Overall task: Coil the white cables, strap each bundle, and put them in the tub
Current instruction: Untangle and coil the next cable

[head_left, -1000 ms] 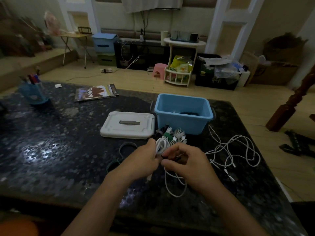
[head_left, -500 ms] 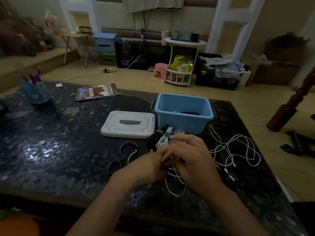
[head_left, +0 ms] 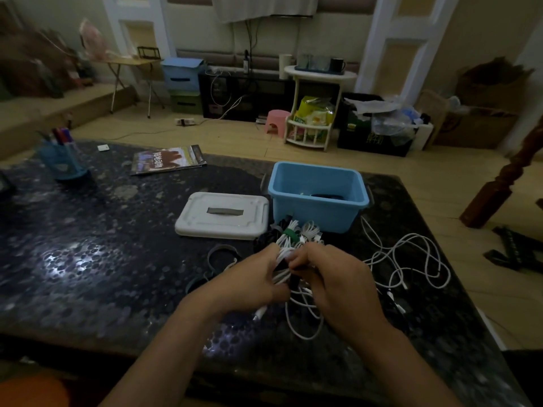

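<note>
A coiled white cable (head_left: 283,268) is held just above the dark table (head_left: 88,259), in front of the blue tub (head_left: 318,214). The left hand (head_left: 249,282) is curled round the coil's left side, while the right hand (head_left: 332,279) has its fingers bent in at the middle, where a dark strap (head_left: 289,276) appears to be pinched against the loops — whether it is already fastened cannot be told. A loop of the same cable hangs down below the hands and a plug tip shows under the left palm.

The cable is judged light, soft and springy: loops will want to spring open once the squeeze is eased, so the coil is best gripped across its waist, all strands gathered together, with the strap drawn tight there. The smooth jacket may slide (the hanging loop suggests slack not yet taken in).

Strapped bundles (head_left: 296,233), one with a green band, lie just beside the tub's near wall, and a loose white cable (head_left: 411,259) sprawls to the right — uncoiled. The white lid (head_left: 221,215) lies left of the tub.
</note>
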Demonstrator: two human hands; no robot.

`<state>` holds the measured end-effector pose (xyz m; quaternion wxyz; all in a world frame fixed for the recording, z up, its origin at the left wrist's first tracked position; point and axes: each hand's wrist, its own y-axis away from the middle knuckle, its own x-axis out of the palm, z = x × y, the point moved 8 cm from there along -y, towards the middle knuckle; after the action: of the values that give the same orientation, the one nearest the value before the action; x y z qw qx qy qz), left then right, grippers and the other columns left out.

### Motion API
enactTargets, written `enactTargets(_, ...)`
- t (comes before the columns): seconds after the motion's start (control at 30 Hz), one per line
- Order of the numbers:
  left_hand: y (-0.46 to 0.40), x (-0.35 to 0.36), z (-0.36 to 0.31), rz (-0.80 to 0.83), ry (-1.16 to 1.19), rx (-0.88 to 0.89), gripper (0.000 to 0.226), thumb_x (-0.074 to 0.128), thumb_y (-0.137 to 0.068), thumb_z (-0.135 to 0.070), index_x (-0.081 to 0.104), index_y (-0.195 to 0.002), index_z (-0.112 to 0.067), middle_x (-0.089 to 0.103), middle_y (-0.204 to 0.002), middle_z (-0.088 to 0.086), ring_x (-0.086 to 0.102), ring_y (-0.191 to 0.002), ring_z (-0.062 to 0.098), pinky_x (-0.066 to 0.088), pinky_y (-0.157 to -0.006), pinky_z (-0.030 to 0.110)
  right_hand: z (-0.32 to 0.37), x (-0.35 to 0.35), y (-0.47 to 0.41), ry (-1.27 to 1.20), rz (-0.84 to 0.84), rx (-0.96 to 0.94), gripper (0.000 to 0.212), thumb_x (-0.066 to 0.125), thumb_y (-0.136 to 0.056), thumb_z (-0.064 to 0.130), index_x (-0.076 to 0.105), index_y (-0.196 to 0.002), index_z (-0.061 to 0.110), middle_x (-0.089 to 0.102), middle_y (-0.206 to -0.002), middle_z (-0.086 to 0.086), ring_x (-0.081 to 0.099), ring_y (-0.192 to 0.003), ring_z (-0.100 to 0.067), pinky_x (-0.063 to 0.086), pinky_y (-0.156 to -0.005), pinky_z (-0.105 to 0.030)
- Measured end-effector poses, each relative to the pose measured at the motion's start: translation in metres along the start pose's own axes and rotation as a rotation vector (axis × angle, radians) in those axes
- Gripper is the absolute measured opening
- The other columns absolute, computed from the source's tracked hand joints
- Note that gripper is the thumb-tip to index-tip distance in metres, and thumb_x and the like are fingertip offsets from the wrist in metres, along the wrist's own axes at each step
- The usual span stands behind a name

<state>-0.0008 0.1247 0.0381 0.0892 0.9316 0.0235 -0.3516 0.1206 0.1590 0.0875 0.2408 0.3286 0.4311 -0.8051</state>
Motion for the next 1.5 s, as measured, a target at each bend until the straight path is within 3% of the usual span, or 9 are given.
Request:
enactTargets(0.1,0.002,0.011,-0.006,0.088,-0.033,0.024,0.056,0.069,-0.081,-0.017,0.046,-0.131,-0.024,0.062,-0.117,-0.001,0.062,-0.103,0.014,0.052,-0.092,0.038,0.005,0.002,0.0,-0.025,-0.009,-0.042,0.011,0.066,-0.086,0.015,0.066,-0.094,0.023,0.07,-0.113,0.013,0.063,-0.097,-0.008,0.054,-0.078,-0.03)
enactTargets(0.2,0.002,0.013,-0.009,0.102,-0.091,0.031,0.055,0.067,-0.085,-0.012,0.045,-0.134,-0.024,0.062,-0.115,0.0,0.061,-0.098,0.013,0.052,-0.086,0.028,-0.004,0.005,0.002,-0.025,-0.004,0.045,0.011,0.065,-0.085,0.019,0.065,-0.091,0.028,0.065,-0.087,0.006,0.056,-0.081,-0.013,0.052,-0.065,-0.039)
enactTargets(0.4,-0.002,0.006,-0.004,0.048,0.023,0.026,0.036,0.07,-0.077,-0.005,0.054,-0.103,-0.025,0.065,-0.096,0.002,0.065,-0.086,0.018,0.055,-0.081,0.041,-0.004,0.005,0.001,0.04,-0.022,0.06,0.01,0.066,-0.086,0.021,0.062,-0.089,0.03,0.067,-0.091,0.008,0.057,-0.087,-0.011,0.047,-0.073,-0.028)
enactTargets(0.5,-0.003,0.006,-0.001,0.041,0.075,0.03,0.038,0.071,-0.075,-0.004,0.054,-0.104,-0.021,0.064,-0.093,-0.002,0.061,-0.08,0.009,0.053,-0.08,0.037,-0.001,0.005,0.002,-0.001,-0.012,0.033,0.005,0.064,-0.086,0.021,0.064,-0.088,0.026,0.07,-0.086,0.008,0.063,-0.078,-0.01,0.053,-0.066,-0.031)
enactTargets(0.6,-0.002,0.008,0.001,0.036,0.119,0.033,0.041,0.074,-0.069,-0.015,0.053,-0.104,-0.021,0.066,-0.095,0.001,0.065,-0.084,0.016,0.054,-0.08,0.042,-0.003,0.004,0.004,0.008,-0.032,0.029,0.018,0.069,-0.086,0.012,0.061,-0.088,0.028,0.068,-0.077,0.01,0.061,-0.065,-0.007,0.051,-0.055,-0.033)
enactTargets(0.7,-0.002,0.005,-0.004,-0.01,0.169,0.078,0.037,0.079,-0.075,-0.015,0.056,-0.104,-0.015,0.067,-0.095,0.003,0.066,-0.086,0.017,0.056,-0.08,0.041,-0.002,-0.002,0.003,-0.008,-0.092,0.034,0.015,0.069,-0.088,0.013,0.062,-0.088,0.026,0.068,-0.079,0.011,0.062,-0.067,-0.005,0.051,-0.057,-0.031)
enactTargets(0.87,-0.002,0.003,-0.013,-0.041,0.217,0.111,0.027,0.075,-0.086,-0.034,0.056,-0.097,-0.019,0.06,-0.083,-0.006,0.054,-0.069,-0.001,0.044,-0.065,0.021,-0.009,-0.005,0.005,-0.074,-0.089,0.113,0.012,0.067,-0.092,0.019,0.06,-0.089,0.027,0.068,-0.081,0.014,0.063,-0.071,-0.003,0.052,-0.061,-0.03)
enactTargets(1.2,-0.002,0.005,-0.009,-0.093,0.33,0.082,0.035,0.061,-0.092,-0.04,0.055,-0.104,-0.008,0.057,-0.086,0.003,0.051,-0.077,0.011,0.043,-0.072,0.033,-0.022,-0.002,0.007,-0.231,-0.047,0.201,0.009,0.066,-0.093,0.014,0.062,-0.091,0.021,0.07,-0.089,0.015,0.065,-0.083,0.003,0.054,-0.07,-0.022)
enactTargets(1.5,-0.01,0.018,-0.004,-0.016,0.48,-0.022,0.008,0.053,-0.102,-0.017,0.051,-0.095,-0.013,0.045,-0.066,-0.006,0.038,-0.048,-0.001,0.03,-0.052,0.022,-0.027,-0.003,0.008,-0.204,-0.08,0.216,0.017,0.068,-0.092,0.015,0.058,-0.087,0.028,0.069,-0.085,0.013,0.066,-0.079,-0.002,0.056,-0.067,-0.033)
